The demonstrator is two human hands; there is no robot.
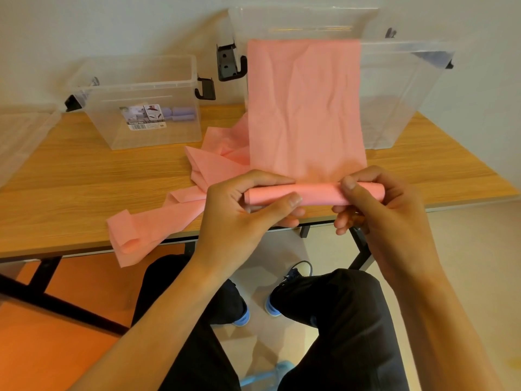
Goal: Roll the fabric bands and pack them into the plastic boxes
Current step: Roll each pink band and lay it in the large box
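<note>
Rolling begun: left hand (pixel 248 206) and right hand (pixel 376 204) pinch the band (pixel 306 114) at centre, few turns made; most stretches unrolled toward 12 o'clock. Purple rolls (pixel 183 114) lie packed in the box (pixel 112 134) at 10 o'clock.

At table (pixel 84 179) near edge, band (pixel 304 108) rolled at near end; left hand (pixel 239 210) grips roll's left end, right hand (pixel 375 204) its right. Behind band, large box (pixel 408 94), band's far end at its rim. Left of band, small box (pixel 146 131), rolled bands (pixel 183 112) inside. Band's loose tail trails left, off table edge.
</note>
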